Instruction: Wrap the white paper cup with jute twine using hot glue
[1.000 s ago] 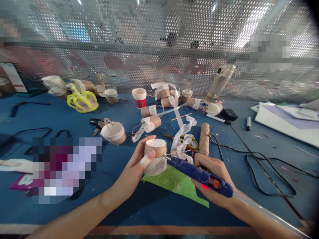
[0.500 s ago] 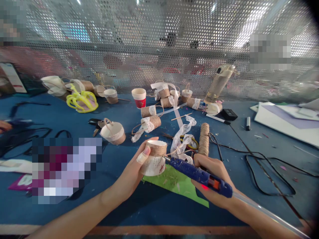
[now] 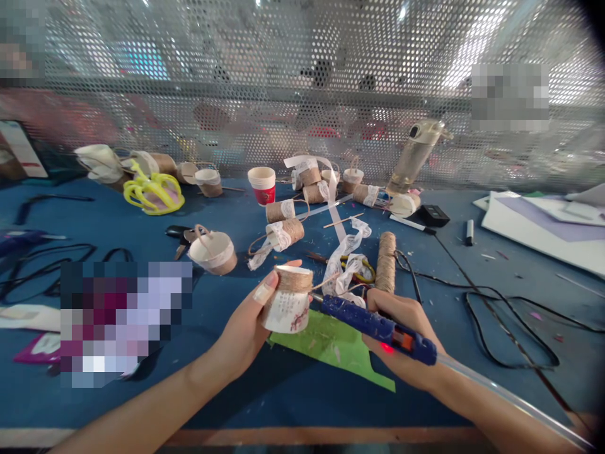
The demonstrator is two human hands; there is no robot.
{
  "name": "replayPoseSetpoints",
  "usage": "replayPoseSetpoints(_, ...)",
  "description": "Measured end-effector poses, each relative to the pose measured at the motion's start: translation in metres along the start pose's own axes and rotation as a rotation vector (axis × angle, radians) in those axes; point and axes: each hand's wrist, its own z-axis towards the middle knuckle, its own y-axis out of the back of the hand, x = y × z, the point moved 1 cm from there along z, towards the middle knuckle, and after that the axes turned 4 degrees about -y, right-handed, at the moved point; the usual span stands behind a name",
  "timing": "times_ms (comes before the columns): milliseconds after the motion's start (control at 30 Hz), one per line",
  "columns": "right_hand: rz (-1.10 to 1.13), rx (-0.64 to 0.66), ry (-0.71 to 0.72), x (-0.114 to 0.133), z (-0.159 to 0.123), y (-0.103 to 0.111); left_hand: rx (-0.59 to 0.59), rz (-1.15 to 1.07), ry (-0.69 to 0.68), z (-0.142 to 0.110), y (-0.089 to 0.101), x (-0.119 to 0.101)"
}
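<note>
My left hand (image 3: 253, 321) is closed around a white paper cup (image 3: 286, 309), tilted slightly, with twine wound about its upper part. My right hand (image 3: 401, 315) grips a blue glue gun (image 3: 359, 317), its red light lit and a long clear glue stick out of its back. The nozzle points at the cup's right side, close to the twine; whether it touches I cannot tell. A loose twine end runs from the cup toward a twine spool (image 3: 386, 261) standing beyond my right hand. White lace ribbon (image 3: 347, 265) and yellow-handled scissors (image 3: 365, 270) lie behind the cup.
A green sheet (image 3: 331, 350) lies under my hands. Several twine-wrapped cups, including a handled one (image 3: 212, 252), stand or lie farther back. Also there are a red cup (image 3: 261, 186), a bottle (image 3: 416, 157) and a black cable (image 3: 510, 366). Perforated metal (image 3: 265, 101) closes off the back.
The cup has turned in my left hand, shifting its printed pattern, and moved slightly left. The glue gun's nozzle stays beside it. At far left, another person's hand has gone from view.
</note>
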Motion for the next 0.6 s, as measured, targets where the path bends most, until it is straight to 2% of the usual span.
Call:
replayPoseSetpoints(267, -0.006, 0.002, 0.001, -0.0002, 0.0006, -0.0008, -0.025, 0.027, -0.072, -0.0001, 0.0002, 0.0008)
replayPoseSetpoints(600, 0.003, 0.003, 0.017, 0.0031, -0.0007, -0.0027, 0.023, 0.098, -0.091, -0.0009, 0.0004, 0.0034)
